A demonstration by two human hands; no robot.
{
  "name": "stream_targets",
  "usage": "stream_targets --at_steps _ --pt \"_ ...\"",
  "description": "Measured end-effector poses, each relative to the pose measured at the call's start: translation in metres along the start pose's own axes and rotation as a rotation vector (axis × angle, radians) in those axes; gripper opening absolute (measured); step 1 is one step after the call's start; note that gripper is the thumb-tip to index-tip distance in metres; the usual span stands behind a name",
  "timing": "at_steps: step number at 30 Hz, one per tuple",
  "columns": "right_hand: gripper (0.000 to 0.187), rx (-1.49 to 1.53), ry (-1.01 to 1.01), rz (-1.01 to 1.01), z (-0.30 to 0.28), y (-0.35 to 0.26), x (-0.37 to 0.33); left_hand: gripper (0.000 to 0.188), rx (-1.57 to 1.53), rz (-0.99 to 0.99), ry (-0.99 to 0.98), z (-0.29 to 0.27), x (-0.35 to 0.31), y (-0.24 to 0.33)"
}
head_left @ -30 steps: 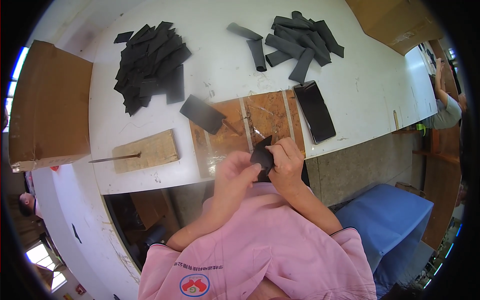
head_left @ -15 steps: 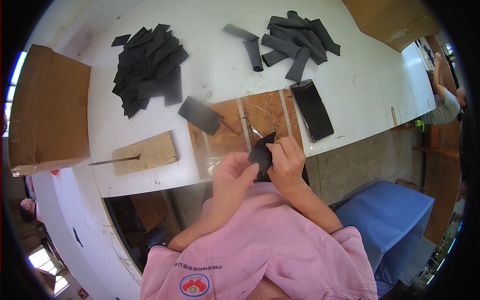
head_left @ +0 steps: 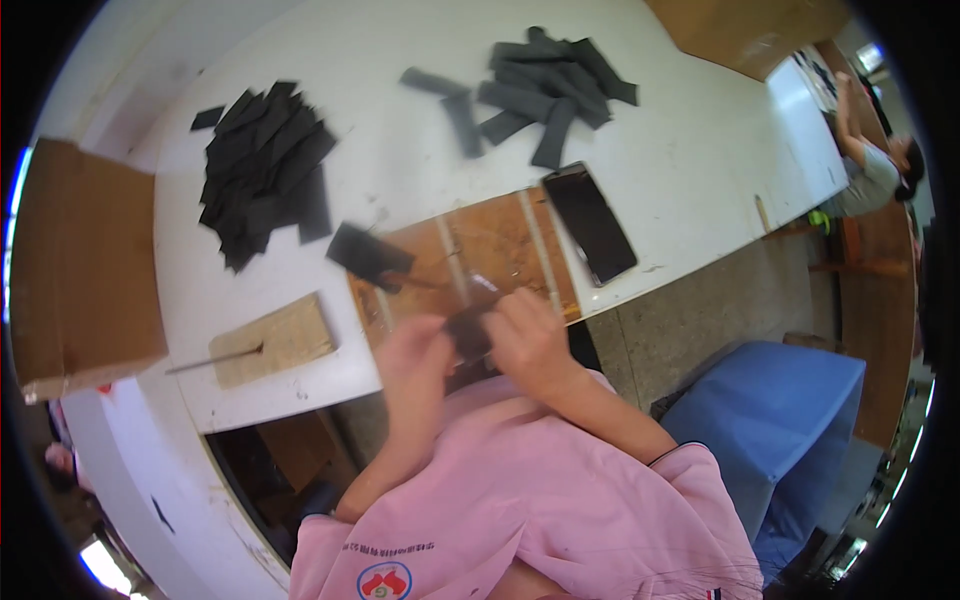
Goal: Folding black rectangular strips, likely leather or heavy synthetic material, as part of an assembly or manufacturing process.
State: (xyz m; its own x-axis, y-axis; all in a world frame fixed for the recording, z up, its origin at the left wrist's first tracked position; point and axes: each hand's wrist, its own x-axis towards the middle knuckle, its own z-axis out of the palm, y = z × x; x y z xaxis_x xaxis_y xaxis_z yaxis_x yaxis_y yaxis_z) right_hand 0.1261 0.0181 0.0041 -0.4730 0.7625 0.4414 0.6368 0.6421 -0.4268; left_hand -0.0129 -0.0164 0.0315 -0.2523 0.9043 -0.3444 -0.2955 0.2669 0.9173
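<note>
Left-hand fingers (head_left: pixel 428 338) and right-hand fingers (head_left: pixel 518 322) gripping small black sheet (head_left: pixel 468 335), brown cardboard box (head_left: pixel 90 270) at left, contents hidden, forearms (head_left: pixel 610 420) converging

You have one small black piece (head_left: pixel 468 335), thin and matte, roughly four-sided as far as the blur shows. It spans the gap between your two hands, its left side at the fingers of your left hand (head_left: pixel 415 350) and its right side pinched by those of your right hand (head_left: pixel 525 335). You hold it up around the near edge of the tabletop (head_left: pixel 690 180); any fold is too blurred to tell.
</note>
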Motion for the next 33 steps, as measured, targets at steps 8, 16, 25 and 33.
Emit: stream_targets --at_steps 8,16,25,33 --pt "0.044 0.536 0.143 0.195 -0.014 -0.021 0.009 0.002 0.199 0.326 0.005 0.003 0.001 0.004" --pt "0.011 0.489 0.275 0.215 -0.014 -0.021 0.008 0.006 0.272 0.375 -0.099 0.02 -0.008 0.005" --pt "0.01 0.245 0.353 0.254 -0.005 -0.009 0.007 0.017 -0.054 0.228 -0.13 0.012 0.024 -0.014" --pt "0.004 1.033 0.223 0.437 -0.008 0.006 0.004 0.024 -0.255 0.017 -0.382 0.014 0.022 0.0"
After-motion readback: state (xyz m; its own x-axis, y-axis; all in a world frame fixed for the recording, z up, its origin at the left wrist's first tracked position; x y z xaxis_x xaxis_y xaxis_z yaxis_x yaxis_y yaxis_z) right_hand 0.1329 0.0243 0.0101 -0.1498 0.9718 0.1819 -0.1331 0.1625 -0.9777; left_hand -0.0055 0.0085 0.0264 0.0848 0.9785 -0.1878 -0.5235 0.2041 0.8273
